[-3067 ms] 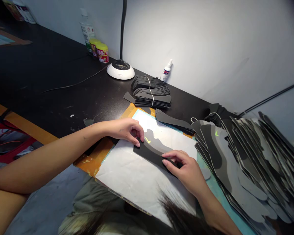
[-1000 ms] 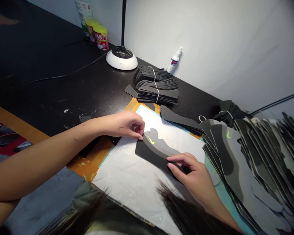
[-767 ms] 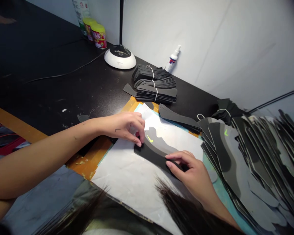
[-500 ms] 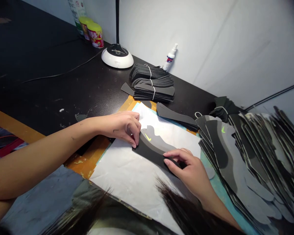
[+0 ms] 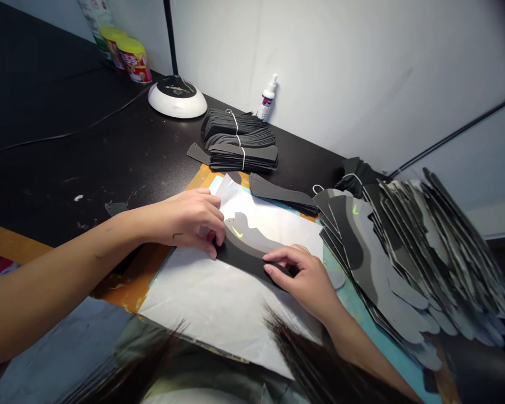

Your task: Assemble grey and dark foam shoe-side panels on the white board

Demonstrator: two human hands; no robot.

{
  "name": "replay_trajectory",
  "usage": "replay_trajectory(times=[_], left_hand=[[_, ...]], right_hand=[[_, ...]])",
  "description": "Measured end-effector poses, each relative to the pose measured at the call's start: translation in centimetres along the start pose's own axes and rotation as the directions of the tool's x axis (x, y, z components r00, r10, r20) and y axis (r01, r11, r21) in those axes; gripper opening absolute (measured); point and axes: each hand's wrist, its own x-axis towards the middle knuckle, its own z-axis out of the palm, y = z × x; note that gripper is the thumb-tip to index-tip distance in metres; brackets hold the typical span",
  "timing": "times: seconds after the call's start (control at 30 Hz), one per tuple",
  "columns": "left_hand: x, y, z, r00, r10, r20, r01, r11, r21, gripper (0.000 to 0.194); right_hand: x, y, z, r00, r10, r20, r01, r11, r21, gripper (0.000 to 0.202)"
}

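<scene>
A flat curved piece (image 5: pixel 248 247), grey on top with a black lower band and a small yellow-green swoosh, lies on white paper (image 5: pixel 193 286). At its left end, my left hand (image 5: pixel 197 221) pinches the black edge, fingertips pressed together. My right hand (image 5: pixel 301 275) grips the black band nearer the right end between thumb and fingers. Part of that end is hidden under the right hand. Similar grey and black pieces with a swoosh (image 5: pixel 364 241) are stacked at the right, and loose dark strips (image 5: pixel 281 193) lie just behind the paper.
Bundled dark strips (image 5: pixel 244 157) sit at the back, near a white lamp base (image 5: pixel 177 104) and a white spray bottle (image 5: pixel 268 98). Yellow-lidded tubs (image 5: pixel 133 60) stand at the back left. A light wall (image 5: pixel 340 67) rises behind the black table (image 5: pixel 67 168).
The view has swung to the right, so everything appears farther left. Both hands keep their hold on the piece, and the left fingers look slightly more curled.
</scene>
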Motion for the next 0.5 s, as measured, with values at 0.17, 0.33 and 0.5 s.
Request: replay_trajectory(times=[0.17,0.33,0.5], left_hand=[[-0.1,0.4,-0.1,1.0,0.029,0.003,-0.029,1.0,0.011,0.011],[0.2,0.8,0.6,0.997,0.049,0.061,-0.046,0.998,-0.052,0.025],[0.7,0.5,1.5,0.995,0.093,0.035,-0.091,0.995,-0.044,0.03]], right_hand=[[0.0,-0.1,0.0,1.0,-0.007,-0.003,0.007,1.0,-0.013,0.009],[0.1,-0.2,0.0,1.0,-0.028,-0.008,0.027,0.999,-0.036,0.008],[0.3,0.1,0.1,0.998,-0.066,-0.019,0.066,0.998,-0.017,0.007]])
